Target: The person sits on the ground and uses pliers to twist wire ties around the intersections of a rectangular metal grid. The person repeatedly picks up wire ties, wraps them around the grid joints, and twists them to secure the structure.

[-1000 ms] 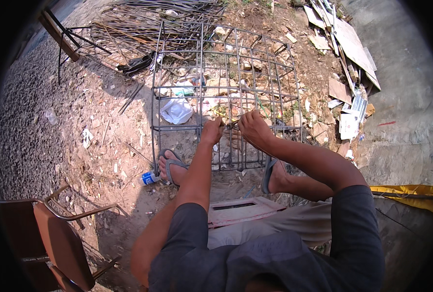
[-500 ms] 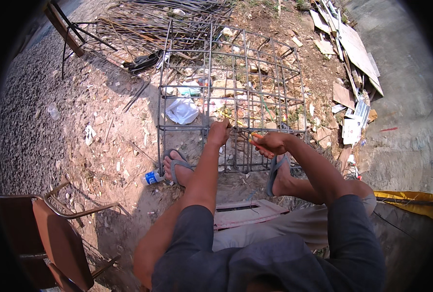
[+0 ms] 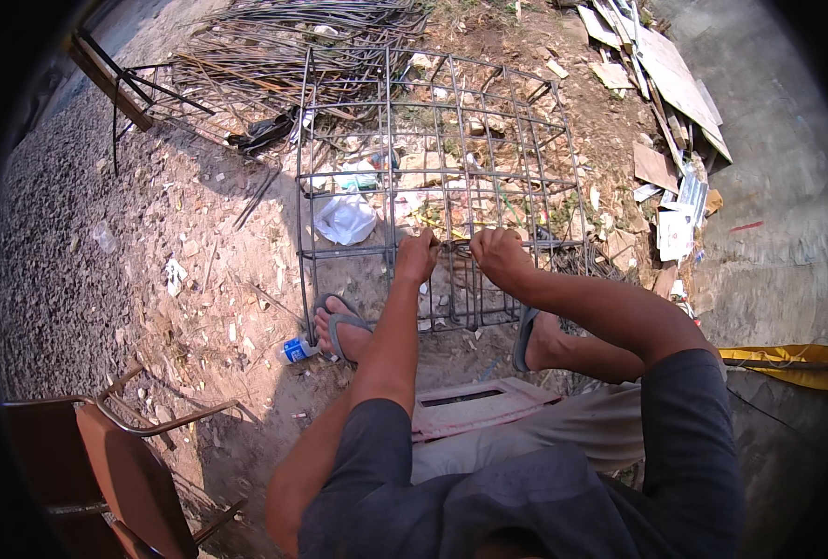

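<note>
A rebar cage (image 3: 444,173) of tied steel bars lies on the ground before me, its near end between my sandalled feet. My left hand (image 3: 418,257) is closed on the cage's cross bar, around a bar junction. Just right of it, my right hand (image 3: 500,255) is closed and turned knuckles up over the same bar. The pliers with orange-red handles, plain to see in this hand half a second ago, are now mostly hidden by the fingers. A dark tip shows between the two hands. Whether a tie wire is there, I cannot make out.
Loose rebar (image 3: 274,61) is heaped at the far left. A brown metal-framed chair (image 3: 135,470) stands near left. Boards (image 3: 675,79) and scraps lie along the right, beside concrete. A white bag (image 3: 345,220) lies under the cage; a plastic bottle (image 3: 295,350) is by my left foot.
My right hand has moved up and left, close to my left hand, and rolled over so the pliers' handles no longer show. The left hand stays at the bar. The view has shifted slightly.
</note>
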Demonstrator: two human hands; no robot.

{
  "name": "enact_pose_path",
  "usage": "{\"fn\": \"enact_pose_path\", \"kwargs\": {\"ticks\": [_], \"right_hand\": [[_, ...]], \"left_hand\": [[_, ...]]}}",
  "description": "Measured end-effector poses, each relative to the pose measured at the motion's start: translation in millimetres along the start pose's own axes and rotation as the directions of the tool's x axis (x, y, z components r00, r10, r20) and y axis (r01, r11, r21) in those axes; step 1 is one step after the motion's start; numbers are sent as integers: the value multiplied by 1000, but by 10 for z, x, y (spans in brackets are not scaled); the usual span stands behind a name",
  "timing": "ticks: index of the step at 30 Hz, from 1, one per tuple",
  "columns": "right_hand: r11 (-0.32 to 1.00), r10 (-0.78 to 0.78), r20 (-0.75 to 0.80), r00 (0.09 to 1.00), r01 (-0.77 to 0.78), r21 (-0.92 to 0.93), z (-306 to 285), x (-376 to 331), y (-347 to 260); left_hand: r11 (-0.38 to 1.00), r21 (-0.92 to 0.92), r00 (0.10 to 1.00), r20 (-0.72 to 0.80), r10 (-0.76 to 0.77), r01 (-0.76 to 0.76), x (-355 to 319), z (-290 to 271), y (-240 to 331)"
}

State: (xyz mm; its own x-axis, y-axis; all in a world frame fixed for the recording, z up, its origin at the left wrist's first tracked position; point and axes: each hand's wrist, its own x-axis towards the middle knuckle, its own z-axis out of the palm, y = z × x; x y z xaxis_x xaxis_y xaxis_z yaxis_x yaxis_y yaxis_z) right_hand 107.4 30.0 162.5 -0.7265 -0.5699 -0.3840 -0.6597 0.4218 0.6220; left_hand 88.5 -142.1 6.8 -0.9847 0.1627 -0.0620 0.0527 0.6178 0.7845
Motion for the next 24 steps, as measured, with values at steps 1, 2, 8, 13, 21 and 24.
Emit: {"fn": "enact_pose_path", "kwargs": {"ticks": [1,2,8,13,21,24], "right_hand": [[999,32,75,997,-33,13,-8,28,-11],[988,84,146,986,-102,116,-21,63,-15],[546,-103,474,875,-349,762,26,75,164],[-120,-382,658,649,-741,661,256,-20,87],[767,-89,414,906,-203,609,-438,210,120],[723,-185,433,882,-176,668,-175,201,144]], "left_hand": [[1000,3,1000,9,-5,5,7,-7,6],[1000,6,1000,20,-9,9,-5,-13,9],[995,-52,996,11,-85,85,-24,-23,-54],[997,-69,999,38,-31,34,-38,-113,74],[999,-48,1000,-2,-14,14,-13,-50,-77],[992,-123,1000,4,-20,21,32,36,-94]]}}
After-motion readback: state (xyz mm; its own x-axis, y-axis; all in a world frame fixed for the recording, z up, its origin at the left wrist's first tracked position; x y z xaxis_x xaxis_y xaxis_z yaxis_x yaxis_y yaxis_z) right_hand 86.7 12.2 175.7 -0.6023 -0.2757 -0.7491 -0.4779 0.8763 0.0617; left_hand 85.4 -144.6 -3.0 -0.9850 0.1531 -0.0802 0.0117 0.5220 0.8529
